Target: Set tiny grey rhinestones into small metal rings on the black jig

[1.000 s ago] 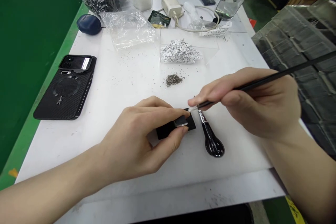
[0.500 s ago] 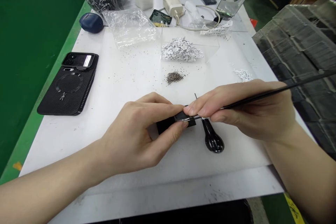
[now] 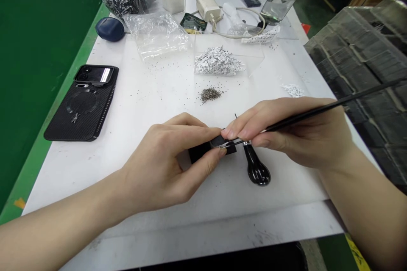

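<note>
Working remotely, I had my L hand [image 3: 168,165] low at approx. 7 o'clock of a small dark part [image 3: 217,140], thumb & forefinger pinching it just above a black block [image 3: 196,154]; I couldn't tell if the two touched. (Clock centered on the part.) A bulb-handled tool [image 3: 258,169] lay at 4 o'clock, shank running up under my R hand [image 3: 302,131], which pinched a slim black stick [image 3: 356,95] b/w thumb & fingers, its pale tip at the part's near edge.

Work looked mid-step, I judged: part gripped, tip in place, but whether anything had been fixed there was too small to tell. Plenty seemed left, w/ loose supplies lying about.

Farther off: phone [image 3: 82,101] b/w 9 & 10 o'clock; brown granules [image 3: 210,94] heaped at 12; a small white heap [image 3: 293,90] at 2; beyond, approx. 12, white bits [image 3: 219,62] in a clear tray [image 3: 203,40]. A crumpled plastic bag [image 3: 157,34] sat at 11, w/ a charger [image 3: 208,7] at the back, 12 o'clock.
</note>
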A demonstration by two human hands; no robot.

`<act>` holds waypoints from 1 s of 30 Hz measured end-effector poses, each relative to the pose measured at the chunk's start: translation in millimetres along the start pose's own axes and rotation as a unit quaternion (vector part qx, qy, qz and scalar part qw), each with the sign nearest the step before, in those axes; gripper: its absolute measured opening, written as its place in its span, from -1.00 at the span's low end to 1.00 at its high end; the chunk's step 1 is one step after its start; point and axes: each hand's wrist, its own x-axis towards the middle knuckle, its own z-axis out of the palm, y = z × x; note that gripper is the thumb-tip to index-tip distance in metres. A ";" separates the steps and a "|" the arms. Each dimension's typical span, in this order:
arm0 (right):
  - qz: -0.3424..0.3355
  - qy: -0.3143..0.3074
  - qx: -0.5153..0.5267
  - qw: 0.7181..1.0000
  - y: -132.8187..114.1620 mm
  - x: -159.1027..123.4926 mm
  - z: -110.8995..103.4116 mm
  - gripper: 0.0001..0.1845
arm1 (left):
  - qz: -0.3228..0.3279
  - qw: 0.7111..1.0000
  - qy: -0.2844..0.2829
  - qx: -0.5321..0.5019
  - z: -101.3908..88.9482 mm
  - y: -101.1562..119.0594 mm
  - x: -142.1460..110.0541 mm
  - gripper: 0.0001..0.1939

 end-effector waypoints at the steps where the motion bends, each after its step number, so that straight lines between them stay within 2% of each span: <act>1: 0.003 0.002 0.004 1.000 0.0 0.8 0.0 -0.76 | 0.000 1.000 0.001 0.003 0.1 -0.1 -0.1 -0.82; 8: 0.006 0.003 -0.002 1.000 -2.2 3.4 2.0 -0.83 | -0.005 1.000 0.000 0.009 0.0 0.1 -0.5 -0.84; 15: -0.004 -0.022 -0.012 1.000 -5.2 2.6 -0.8 -0.68 | 0.000 1.000 -0.002 0.003 0.2 0.0 -0.1 -0.82; 19: -0.020 -0.026 -0.018 0.999 -5.7 3.1 -1.0 -0.78 | -0.001 1.000 -0.003 0.007 -1.1 -0.2 -0.2 -0.82; 21: -0.005 0.002 0.002 1.000 -2.0 3.1 0.8 -0.84 | 0.001 1.000 -0.002 0.004 -1.5 -0.7 -0.9 -0.82; 23: 0.013 0.080 0.016 0.997 4.1 3.4 3.9 -0.88 | 0.007 1.000 0.003 0.001 -1.0 -2.0 -1.7 -0.79; 26: 0.050 0.199 -0.075 0.976 13.1 5.6 10.3 -0.91 | 0.010 1.000 0.008 -0.007 0.8 -4.3 -1.9 -0.76; 27: 0.068 0.209 -0.116 0.969 15.1 6.7 12.5 -0.92 | 0.009 1.000 0.007 -0.011 1.2 -4.6 -1.6 -0.75; 30: 0.109 0.186 -0.182 0.959 17.9 10.3 17.5 -0.94 | 0.003 1.000 0.003 -0.019 0.2 -2.5 0.4 -0.73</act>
